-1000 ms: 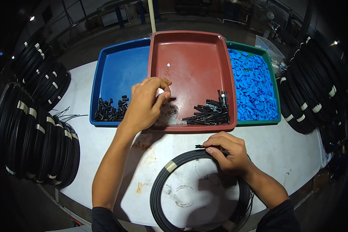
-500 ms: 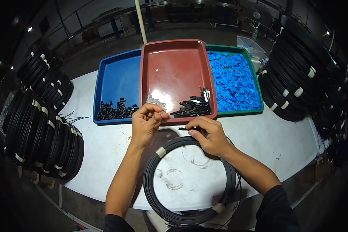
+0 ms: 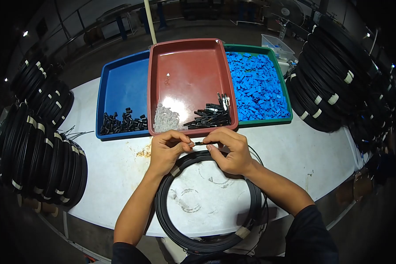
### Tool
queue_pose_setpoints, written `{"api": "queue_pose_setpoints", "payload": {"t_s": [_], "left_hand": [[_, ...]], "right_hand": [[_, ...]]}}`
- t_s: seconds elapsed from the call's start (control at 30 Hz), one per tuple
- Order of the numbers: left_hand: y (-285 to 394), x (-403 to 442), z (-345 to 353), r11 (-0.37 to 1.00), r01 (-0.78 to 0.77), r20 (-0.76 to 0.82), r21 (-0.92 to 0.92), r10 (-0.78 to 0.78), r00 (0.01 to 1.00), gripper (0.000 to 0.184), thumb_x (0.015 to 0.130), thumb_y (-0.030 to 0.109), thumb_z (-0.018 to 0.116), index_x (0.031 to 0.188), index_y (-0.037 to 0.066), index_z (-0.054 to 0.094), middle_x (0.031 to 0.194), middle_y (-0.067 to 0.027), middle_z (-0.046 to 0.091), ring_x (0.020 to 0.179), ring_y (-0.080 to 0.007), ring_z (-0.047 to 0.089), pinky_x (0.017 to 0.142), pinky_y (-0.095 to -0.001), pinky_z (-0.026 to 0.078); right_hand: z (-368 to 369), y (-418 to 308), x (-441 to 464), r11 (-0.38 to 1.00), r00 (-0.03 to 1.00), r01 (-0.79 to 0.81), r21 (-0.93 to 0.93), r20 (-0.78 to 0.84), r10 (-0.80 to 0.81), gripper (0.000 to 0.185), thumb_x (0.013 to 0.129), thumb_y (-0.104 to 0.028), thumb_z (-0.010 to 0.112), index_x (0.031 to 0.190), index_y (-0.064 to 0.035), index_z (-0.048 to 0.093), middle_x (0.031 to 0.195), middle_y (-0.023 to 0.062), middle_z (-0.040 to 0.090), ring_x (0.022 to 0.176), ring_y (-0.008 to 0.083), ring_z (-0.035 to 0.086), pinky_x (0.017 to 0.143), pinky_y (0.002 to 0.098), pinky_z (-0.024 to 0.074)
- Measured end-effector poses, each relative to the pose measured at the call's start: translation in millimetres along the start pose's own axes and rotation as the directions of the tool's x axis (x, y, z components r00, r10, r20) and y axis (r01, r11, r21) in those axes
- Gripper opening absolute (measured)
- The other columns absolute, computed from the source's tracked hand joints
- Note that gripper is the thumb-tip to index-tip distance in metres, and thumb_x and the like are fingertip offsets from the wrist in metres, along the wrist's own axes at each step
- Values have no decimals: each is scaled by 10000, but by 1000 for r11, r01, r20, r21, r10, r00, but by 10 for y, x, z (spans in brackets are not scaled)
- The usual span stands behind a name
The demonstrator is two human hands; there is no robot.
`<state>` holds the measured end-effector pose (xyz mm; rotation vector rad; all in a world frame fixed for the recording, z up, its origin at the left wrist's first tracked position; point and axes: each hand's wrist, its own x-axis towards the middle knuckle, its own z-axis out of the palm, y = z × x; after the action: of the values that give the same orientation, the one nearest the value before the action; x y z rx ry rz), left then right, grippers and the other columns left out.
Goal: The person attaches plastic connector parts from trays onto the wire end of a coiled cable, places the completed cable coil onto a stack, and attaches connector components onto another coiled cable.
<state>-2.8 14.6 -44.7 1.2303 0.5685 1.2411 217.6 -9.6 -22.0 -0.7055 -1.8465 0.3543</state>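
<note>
My right hand (image 3: 231, 152) pinches a small black cable connector (image 3: 199, 143) at the end of a thin black cable (image 3: 256, 155). Thumb and fingertips of my left hand (image 3: 168, 149) are closed at the connector's left tip, on what looks like a small clear cap, mostly hidden by the fingers. Below both hands lies a coil of black cable (image 3: 162, 207), bound with pale tape. Just beyond them, a red tray (image 3: 189, 66) holds clear plastic caps (image 3: 166, 118) and black connector parts (image 3: 212, 115).
A blue tray (image 3: 123, 83) with short black sleeves (image 3: 123, 123) stands left of the red one. To its right, a green tray (image 3: 288, 103) holds many blue clips (image 3: 257, 88). Stacked cable coils (image 3: 39, 154) rise at left, and more coils (image 3: 334, 88) at right, on the white table (image 3: 303, 171).
My left hand has come down from the red tray's front edge to the black connector. The hands are now together, fingertips meeting at it. The camera view has shifted slightly.
</note>
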Motion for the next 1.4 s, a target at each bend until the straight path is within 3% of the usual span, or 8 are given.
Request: {"api": "queue_pose_setpoints", "payload": {"t_s": [0.83,1.03,1.1,1.4], "left_hand": [[-22,-5,9,998,-26,41,49,24,999,157,867,90,809,924,17,683,864,-45,704,780,-103,664,752,-248,544],[-12,-14,27,997,-3,13,78,2,1000,159,848,76,821,902,15,685,861,-47,706,783,-102,666,752,-250,543],[-23,-10,21,997,6,14,78,-7,1000,156,841,64,821,891,12,683,857,-48,705,777,-105,664,751,-253,543],[5,-14,21,983,-37,20,179,34,999,100,861,13,780,864,3,681,828,-54,707,758,-104,661,730,-251,539]], "right_hand": [[13,7,8,998,998,59,-20,8,-59,214,784,70,688,979,-3,736,876,110,701,618,143,594,514,261,446],[6,-13,22,996,997,77,-51,5,-77,228,759,77,698,969,-3,738,863,124,700,652,187,641,545,289,488],[1,-16,33,982,989,149,-114,11,-149,237,733,84,702,952,1,735,844,130,695,683,228,662,582,314,513],[7,-44,1,980,990,138,-142,37,-134,235,726,89,709,944,4,733,797,115,666,661,242,634,571,342,490]]}}
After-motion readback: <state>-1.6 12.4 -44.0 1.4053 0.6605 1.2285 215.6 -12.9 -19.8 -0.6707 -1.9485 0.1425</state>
